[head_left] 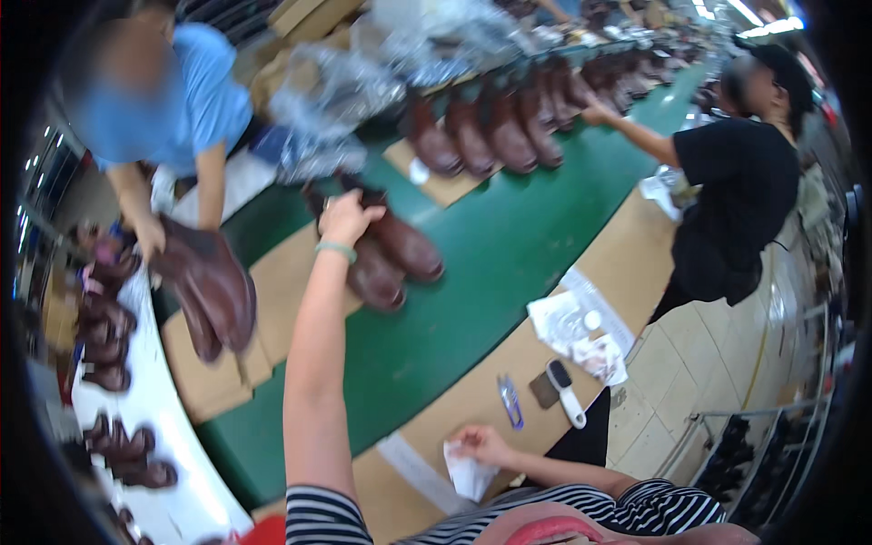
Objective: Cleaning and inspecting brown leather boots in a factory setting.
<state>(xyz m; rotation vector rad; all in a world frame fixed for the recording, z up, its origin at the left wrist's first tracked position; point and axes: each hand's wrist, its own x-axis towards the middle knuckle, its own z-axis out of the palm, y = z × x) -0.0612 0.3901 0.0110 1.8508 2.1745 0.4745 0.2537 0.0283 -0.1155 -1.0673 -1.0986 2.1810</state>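
My left hand reaches far out over the green table, closed on the upper ends of a pair of brown leather ankle boots. Their toes point toward the near right. Close to my body, my right hand pinches a white cloth at the cardboard-covered edge. Thread snips with a purple-blue handle and a white-handled brush lie just beyond that hand.
Across the table, a person in blue holds another boot pair. Boots stand in a row at the back. A person in black reaches toward them from the right. A white cap and crumpled cloths lie on cardboard.
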